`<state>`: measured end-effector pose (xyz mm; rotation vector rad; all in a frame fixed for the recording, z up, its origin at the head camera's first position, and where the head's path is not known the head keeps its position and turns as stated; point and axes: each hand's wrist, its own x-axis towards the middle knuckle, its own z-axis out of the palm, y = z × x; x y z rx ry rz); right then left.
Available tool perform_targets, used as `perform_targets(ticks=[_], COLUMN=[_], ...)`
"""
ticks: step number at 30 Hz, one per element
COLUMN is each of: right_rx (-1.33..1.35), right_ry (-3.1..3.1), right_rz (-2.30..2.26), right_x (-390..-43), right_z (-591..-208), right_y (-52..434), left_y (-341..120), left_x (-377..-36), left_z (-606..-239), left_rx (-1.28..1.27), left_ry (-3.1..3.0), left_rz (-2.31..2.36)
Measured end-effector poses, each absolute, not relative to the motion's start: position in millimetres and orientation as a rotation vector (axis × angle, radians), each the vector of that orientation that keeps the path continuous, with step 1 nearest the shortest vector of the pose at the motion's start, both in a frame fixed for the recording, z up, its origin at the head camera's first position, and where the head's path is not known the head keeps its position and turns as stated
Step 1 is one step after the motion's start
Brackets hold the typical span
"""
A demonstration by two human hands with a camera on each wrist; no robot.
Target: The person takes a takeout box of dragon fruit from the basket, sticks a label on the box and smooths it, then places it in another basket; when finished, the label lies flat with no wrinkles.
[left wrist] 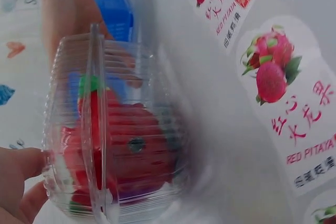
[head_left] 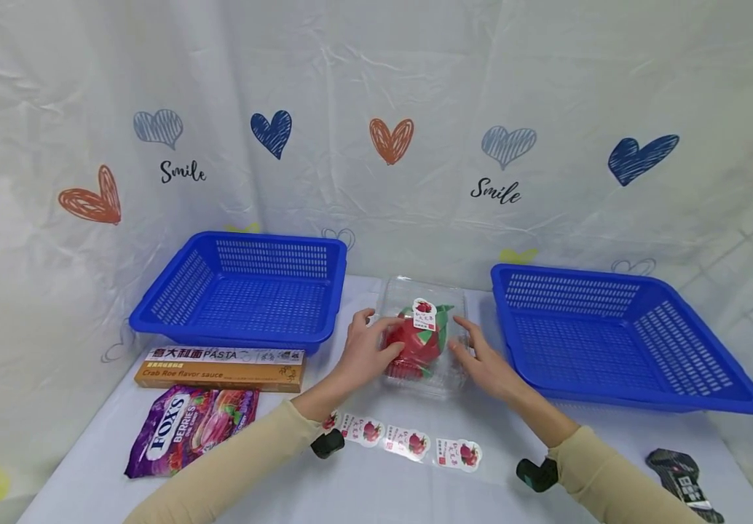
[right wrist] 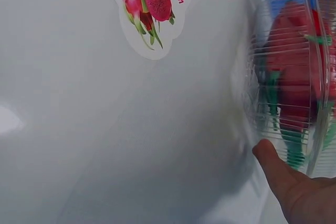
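Observation:
A clear plastic clamshell box (head_left: pixel 438 375) holds a red dragon fruit with green leaf tips (head_left: pixel 416 346). On the lid is a white pitaya sticker (head_left: pixel 424 314). My left hand (head_left: pixel 368 346) is at the box's left side, its thumb and fingers spread and touching the wall. At the opposite side is my right hand (head_left: pixel 484 364), fingers spread, thumb (right wrist: pixel 268 156) close against the box; contact there is hard to tell. Nearer to me lies a strip of pitaya stickers (head_left: pixel 407 442), large in the left wrist view as a pitaya label (left wrist: pixel 278 82).
Blue baskets stand at the back left (head_left: pixel 239 306) and right (head_left: pixel 612 342). Before the left one lie a pasta box (head_left: pixel 219 369) and a purple candy bag (head_left: pixel 186 426). A dark packet (head_left: pixel 681 480) lies at the right. A white curtain (head_left: pixel 376 73) rises behind the table.

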<state>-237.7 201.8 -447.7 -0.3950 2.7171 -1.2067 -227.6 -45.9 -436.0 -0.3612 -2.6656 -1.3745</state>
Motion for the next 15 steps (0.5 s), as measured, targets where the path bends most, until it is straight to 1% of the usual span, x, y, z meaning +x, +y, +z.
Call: perform_targets(ticks=[5,12,15], right_rx=[-0.408,-0.417,-0.418], right_ry=[2.670,2.620,2.615], right_rz=[-1.238,-1.241,-1.242], right_x=[-238,-236,-237], right_z=[-450,-450,-449], right_y=[202,203,203], left_y=[-54,-59,-60], left_x=[-230,-230,-229], left_z=[-446,-451,-452], left_rx=[-0.261,-0.382,-0.396], left_ry=[-2.713,-2.681,-2.661], left_rz=[-1.623,-1.763,-1.800])
